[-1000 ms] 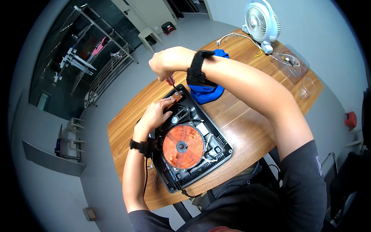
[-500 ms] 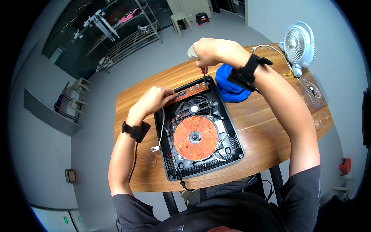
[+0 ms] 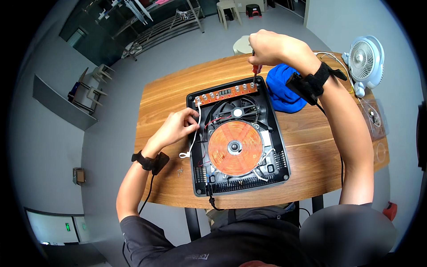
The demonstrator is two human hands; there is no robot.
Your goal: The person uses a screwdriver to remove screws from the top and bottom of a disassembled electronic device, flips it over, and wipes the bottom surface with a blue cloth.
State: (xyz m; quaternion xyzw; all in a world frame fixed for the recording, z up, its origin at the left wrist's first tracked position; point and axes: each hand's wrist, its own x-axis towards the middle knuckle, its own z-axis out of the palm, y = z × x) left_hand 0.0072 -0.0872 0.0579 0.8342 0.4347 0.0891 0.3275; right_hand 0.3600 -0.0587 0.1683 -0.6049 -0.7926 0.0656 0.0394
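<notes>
An opened black appliance (image 3: 278, 169) lies on the wooden table, showing a round copper coil (image 3: 227, 160), a fan (image 3: 222, 111) and an orange circuit board (image 3: 213, 97) along its far edge. My right hand (image 3: 267, 46) grips a red-handled screwdriver (image 3: 257, 69), its shaft down at the board's right end. My left hand (image 3: 180, 127), fingers loosely curled and apart, is at the appliance's left edge beside a white wire (image 3: 192, 144); I see nothing held in it. A bunched blue cloth (image 3: 282, 91) lies right of the appliance.
A white fan (image 3: 362, 62) stands on the table (image 3: 162, 93) at right, near cables, a clear container (image 3: 373, 120) and a clear cup (image 3: 380, 153). Small screws (image 3: 179, 171) lie left of the appliance. Stools (image 3: 229, 9) and a metal rack (image 3: 164, 35) stand beyond.
My left hand has come off the board, down to the appliance's left edge. My right hand stays on the screwdriver. The camera view has turned, so the whole scene sits differently.
</notes>
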